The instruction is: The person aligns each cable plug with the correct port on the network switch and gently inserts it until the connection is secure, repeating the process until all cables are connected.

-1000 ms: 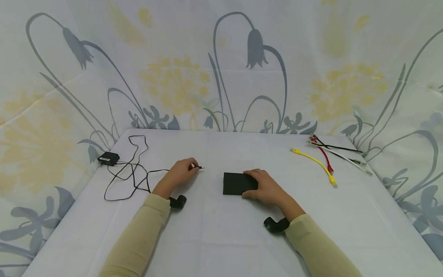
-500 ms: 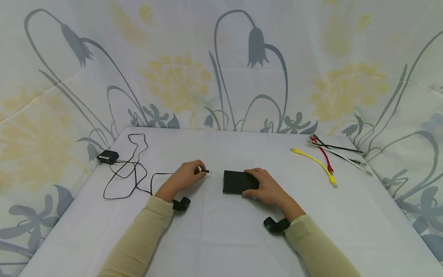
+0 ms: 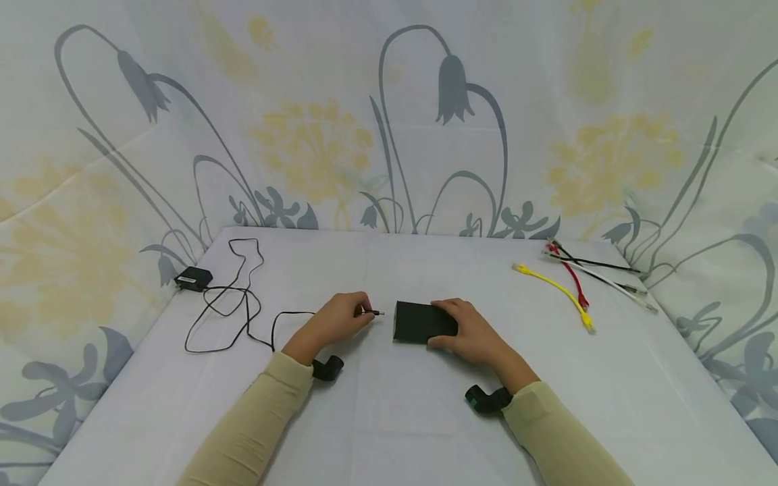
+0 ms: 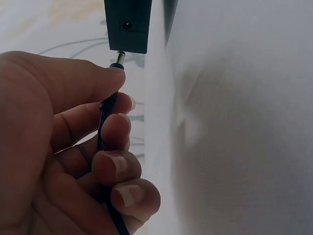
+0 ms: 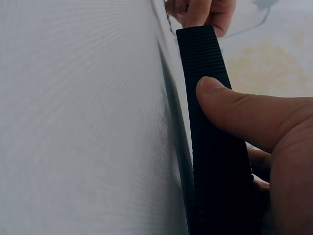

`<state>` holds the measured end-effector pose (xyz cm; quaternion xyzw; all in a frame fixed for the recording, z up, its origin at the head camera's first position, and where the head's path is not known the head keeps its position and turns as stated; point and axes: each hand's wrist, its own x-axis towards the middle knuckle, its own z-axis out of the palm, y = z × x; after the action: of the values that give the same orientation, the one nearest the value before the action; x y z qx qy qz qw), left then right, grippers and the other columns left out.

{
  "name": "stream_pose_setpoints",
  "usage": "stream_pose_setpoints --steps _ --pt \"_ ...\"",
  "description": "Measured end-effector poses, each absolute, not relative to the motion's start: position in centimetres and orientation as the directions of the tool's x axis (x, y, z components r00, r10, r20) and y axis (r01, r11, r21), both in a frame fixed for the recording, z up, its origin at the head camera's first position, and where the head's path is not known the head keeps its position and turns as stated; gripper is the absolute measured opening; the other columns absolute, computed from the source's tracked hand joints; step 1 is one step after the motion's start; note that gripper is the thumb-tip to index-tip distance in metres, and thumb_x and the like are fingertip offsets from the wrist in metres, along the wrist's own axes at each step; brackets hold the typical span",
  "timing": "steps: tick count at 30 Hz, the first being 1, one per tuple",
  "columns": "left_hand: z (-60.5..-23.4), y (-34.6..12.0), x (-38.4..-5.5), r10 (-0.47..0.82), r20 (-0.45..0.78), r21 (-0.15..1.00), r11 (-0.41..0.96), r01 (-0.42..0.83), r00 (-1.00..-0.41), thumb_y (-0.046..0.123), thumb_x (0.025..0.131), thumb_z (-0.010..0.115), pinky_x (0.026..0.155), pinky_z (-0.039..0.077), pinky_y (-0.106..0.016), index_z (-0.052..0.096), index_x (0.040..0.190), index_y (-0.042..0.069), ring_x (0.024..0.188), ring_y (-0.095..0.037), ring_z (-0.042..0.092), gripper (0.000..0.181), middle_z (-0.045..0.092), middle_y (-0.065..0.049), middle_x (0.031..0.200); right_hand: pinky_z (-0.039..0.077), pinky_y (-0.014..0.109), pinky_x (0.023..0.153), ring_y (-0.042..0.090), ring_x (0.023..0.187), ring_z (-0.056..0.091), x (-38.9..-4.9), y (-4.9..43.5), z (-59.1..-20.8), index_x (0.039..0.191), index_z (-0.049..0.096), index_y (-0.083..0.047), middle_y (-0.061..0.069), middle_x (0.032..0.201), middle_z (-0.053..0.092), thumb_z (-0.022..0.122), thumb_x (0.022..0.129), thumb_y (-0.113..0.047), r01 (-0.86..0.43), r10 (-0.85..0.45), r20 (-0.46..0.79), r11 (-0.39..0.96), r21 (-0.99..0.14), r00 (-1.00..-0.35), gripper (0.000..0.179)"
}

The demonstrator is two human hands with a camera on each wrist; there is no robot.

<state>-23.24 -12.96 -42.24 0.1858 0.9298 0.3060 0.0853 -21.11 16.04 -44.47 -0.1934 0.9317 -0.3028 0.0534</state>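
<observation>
Thumb and fingers of my left hand (image 3: 340, 318) pinch a black barrel power plug (image 4: 117, 65), its metal tip pointing away from the palm. Just beyond that tip, in the left wrist view, is the end face of a flat black box (image 4: 128, 36) with a small round socket. My right hand (image 3: 471, 332) grips the black box (image 3: 419, 322) across its right part, thumb on the ribbed near side in the right wrist view. A thin black cord (image 3: 292, 313) trails left from the plug to a power adapter (image 3: 194, 278).
At the back right lie a yellow network cable (image 3: 556, 287), a red cable (image 3: 574, 277), a white cable (image 3: 620, 288) and black cables (image 3: 598, 261). The cord lies in loose loops on the left of the white table (image 3: 401, 418). A patterned cloth (image 3: 340, 135) rises behind it.
My left hand has moved right and nearer with the plug, bringing the tip closer to the box. The cord has drawn along behind it. My right hand keeps its hold on the box.
</observation>
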Motion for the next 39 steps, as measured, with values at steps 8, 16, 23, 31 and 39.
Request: stream_pose_setpoints --steps 8,16,23,31,39 --pt "-42.3 -12.3 -22.9 0.425 -0.016 0.579 0.742 0.338 -0.905 0.023 0.095 0.062 0.057 0.044 -0.026 0.065 0.098 0.011 0.063 -0.012 0.051 0.013 0.060 0.001 0.077 0.034 0.056 0.110 0.033 0.138 0.038 -21.2 16.0 -44.5 0.146 0.043 -0.022 0.011 0.147 0.043 0.072 0.082 -0.049 -0.323 -0.389 0.013 0.748 -0.580 -0.921 0.075" --pt "-42.5 -11.9 -22.8 0.424 0.001 0.553 0.754 0.354 -0.905 0.022 0.095 0.062 0.059 0.043 -0.025 0.066 0.098 0.011 0.065 -0.011 0.050 0.012 0.061 0.002 0.077 0.034 0.056 0.110 0.033 0.138 0.038 -21.2 16.0 -44.4 0.146 0.043 -0.022 0.011 0.147 0.043 0.073 0.083 -0.048 -0.323 -0.391 0.009 0.748 -0.580 -0.920 0.075" --pt "-42.4 -11.6 -22.7 0.423 -0.001 0.548 0.758 0.354 -0.906 0.023 0.095 0.063 0.060 0.043 -0.026 0.066 0.099 0.011 0.066 -0.012 0.051 0.013 0.061 0.002 0.078 0.034 0.055 0.110 0.033 0.137 0.038 -21.1 16.0 -44.3 0.146 0.043 -0.022 0.010 0.146 0.044 0.073 0.083 -0.048 -0.326 -0.392 0.012 0.746 -0.581 -0.920 0.075" --pt "-42.6 -11.4 -22.6 0.434 0.022 0.539 0.754 0.377 -0.900 0.023 0.095 0.062 0.060 0.043 -0.025 0.067 0.099 0.011 0.065 -0.011 0.050 0.013 0.061 0.002 0.077 0.034 0.057 0.109 0.033 0.137 0.039 -21.1 16.0 -44.4 0.146 0.043 -0.022 0.010 0.146 0.044 0.072 0.083 -0.050 -0.322 -0.390 0.005 0.751 -0.576 -0.921 0.075" --pt "-42.8 -11.1 -22.6 0.432 0.008 0.527 0.765 0.370 -0.902 0.024 0.095 0.062 0.062 0.043 -0.026 0.067 0.100 0.011 0.066 -0.012 0.050 0.014 0.061 0.002 0.077 0.034 0.057 0.109 0.034 0.137 0.039 -21.1 16.0 -44.4 0.146 0.043 -0.022 0.011 0.146 0.044 0.072 0.082 -0.050 -0.321 -0.390 0.003 0.753 -0.575 -0.921 0.076"
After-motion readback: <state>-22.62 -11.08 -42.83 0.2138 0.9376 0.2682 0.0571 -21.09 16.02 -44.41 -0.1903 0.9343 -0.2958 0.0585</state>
